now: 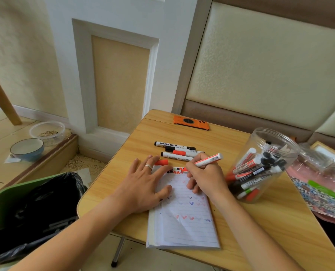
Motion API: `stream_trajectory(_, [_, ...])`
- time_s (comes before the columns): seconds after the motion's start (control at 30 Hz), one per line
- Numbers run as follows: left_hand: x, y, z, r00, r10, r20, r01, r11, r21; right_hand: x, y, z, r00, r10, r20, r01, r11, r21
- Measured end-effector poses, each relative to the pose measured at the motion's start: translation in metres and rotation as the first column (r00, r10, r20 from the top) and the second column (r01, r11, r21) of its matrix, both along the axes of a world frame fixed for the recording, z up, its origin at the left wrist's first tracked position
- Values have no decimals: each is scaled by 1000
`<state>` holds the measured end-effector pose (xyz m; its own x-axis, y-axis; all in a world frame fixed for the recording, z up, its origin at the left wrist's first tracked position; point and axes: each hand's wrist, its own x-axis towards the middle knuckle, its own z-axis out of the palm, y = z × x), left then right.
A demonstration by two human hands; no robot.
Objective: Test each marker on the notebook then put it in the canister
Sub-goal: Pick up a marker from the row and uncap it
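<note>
head view:
right hand: gripping red marker, tip down at the top edge of the notebook
left hand: fingers spread flat, pressing on notebook's upper left corner
red cap: loose on table, just beyond left fingers
spare markers: lying in a cluster past the notebook
canister: clear, tilted, right of notebook — holds many markers
phone: orange, far table edge

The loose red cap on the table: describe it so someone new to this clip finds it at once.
Start at the wooden table and find the notebook under the left hand. Just past that hand's fingertips, off the notebook's top left corner, lies the red cap. Unlike the markers behind it, it is a short red stub with no white barrel.
</note>
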<state>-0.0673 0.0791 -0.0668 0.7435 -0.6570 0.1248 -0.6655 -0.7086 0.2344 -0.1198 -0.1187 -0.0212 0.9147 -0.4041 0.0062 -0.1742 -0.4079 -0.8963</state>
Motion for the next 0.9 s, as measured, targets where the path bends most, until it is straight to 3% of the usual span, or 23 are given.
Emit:
stream_trajectory(0.63, [-1,0,0,1000,-3,15,4,999,-53,-1,1,0,999,-51,-8,51,999,3])
stream_trajectory(0.9, [-2,0,0,998,43,42,-37,989,-144,0,2,-1,999,-22,-33,21,1000,-3])
